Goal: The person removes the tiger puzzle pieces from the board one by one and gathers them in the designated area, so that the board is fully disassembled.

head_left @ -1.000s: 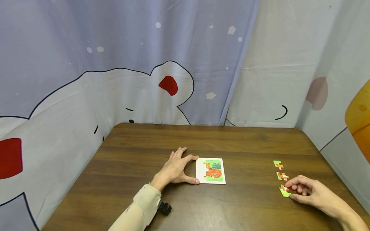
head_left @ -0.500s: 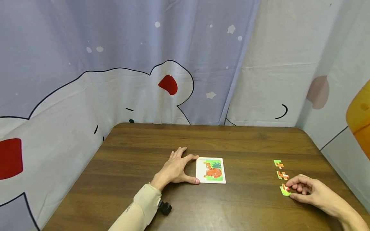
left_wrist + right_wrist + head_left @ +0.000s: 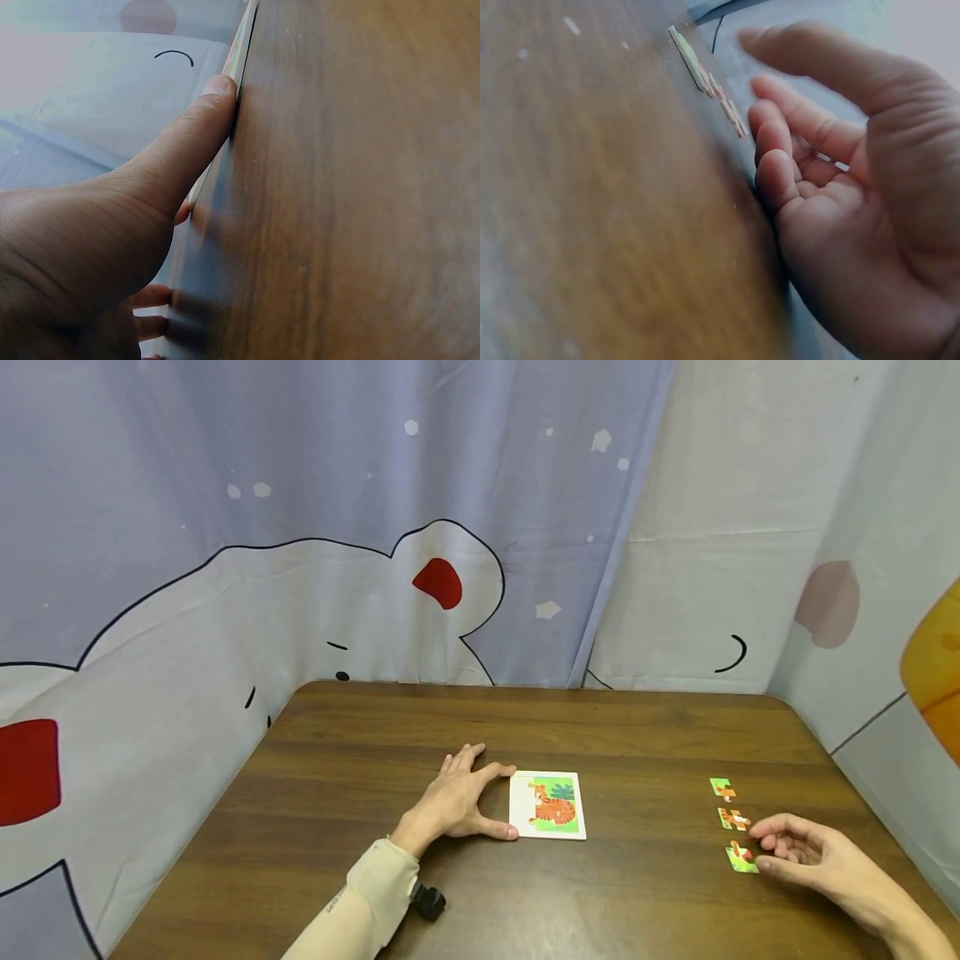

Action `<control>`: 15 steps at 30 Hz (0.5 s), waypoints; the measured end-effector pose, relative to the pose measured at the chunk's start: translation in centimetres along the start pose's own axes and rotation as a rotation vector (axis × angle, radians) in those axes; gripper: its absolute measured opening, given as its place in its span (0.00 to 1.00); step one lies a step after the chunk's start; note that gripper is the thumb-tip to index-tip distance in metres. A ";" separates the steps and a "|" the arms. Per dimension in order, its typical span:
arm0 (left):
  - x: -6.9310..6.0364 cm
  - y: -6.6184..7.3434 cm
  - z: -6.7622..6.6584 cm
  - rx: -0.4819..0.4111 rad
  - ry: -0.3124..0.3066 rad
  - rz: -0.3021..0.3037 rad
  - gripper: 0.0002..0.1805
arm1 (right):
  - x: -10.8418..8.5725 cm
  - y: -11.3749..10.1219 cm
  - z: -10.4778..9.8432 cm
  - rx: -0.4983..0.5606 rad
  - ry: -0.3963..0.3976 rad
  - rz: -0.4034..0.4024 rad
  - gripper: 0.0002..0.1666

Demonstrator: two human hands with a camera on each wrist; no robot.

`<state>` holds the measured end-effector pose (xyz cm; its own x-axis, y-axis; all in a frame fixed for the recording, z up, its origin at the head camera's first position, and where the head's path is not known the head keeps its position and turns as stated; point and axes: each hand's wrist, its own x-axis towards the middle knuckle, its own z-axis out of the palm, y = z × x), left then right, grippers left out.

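From the head view, a square puzzle board (image 3: 553,807) with a tiger picture lies just right of the left hand (image 3: 452,802), flat on the table (image 3: 630,910); the left wrist view gives only its thin edge. That hand is spread wide, thumb and index finger touching the board's two nearest corners. The right wrist view reveals the palm of the right hand (image 3: 823,862) and its loosely curled lower fingers, thumb and index parted around nothing. The nearest piece (image 3: 741,857) lies just beyond its fingertips; the middle piece (image 3: 732,819) and far piece (image 3: 723,789) lie farther ahead.
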<state>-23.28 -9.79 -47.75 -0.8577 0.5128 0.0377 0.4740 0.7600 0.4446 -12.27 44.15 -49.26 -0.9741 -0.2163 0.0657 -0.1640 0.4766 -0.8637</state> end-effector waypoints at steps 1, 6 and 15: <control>0.0 0.0 0.0 0.001 0.001 0.001 0.54 | -0.1 -0.1 -0.1 0.010 0.008 0.010 0.17; 0.0 0.0 0.0 0.003 0.003 0.001 0.54 | 0.1 -0.8 -0.3 0.009 0.073 -0.033 0.21; 0.0 0.0 0.0 0.000 -0.002 -0.001 0.54 | 1.4 -3.4 -0.5 0.031 0.132 -0.117 0.31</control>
<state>-23.31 -9.77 -47.71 -0.8580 0.5125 0.0354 0.4728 0.7608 0.4445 -13.18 42.69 -46.01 -0.9610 -0.1541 0.2297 -0.2744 0.4275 -0.8613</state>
